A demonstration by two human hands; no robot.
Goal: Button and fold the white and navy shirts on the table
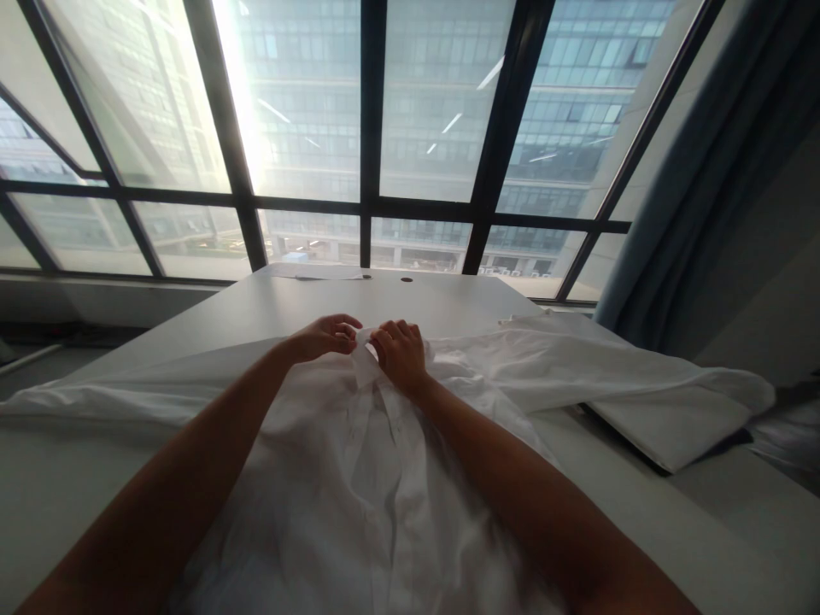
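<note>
A white long-sleeved shirt (307,461) lies spread on the white table, its front opening running down the middle towards me. One sleeve stretches out to the left and the other to the right. At the far end, my left hand (330,336) has its fingers curled and pinched on the left side of the shirt's collar (366,366). Close beside it, my right hand (401,348) grips the collar's right side, fingers bent over the cloth. The fingertips of both hands are partly hidden.
The white table (448,299) reaches to a large window (436,111). A paper sheet (320,272) lies at its far edge, near two dark round holes. Under the right sleeve is a flat, dark-edged object (659,431). A blue-grey curtain (692,188) hangs at right.
</note>
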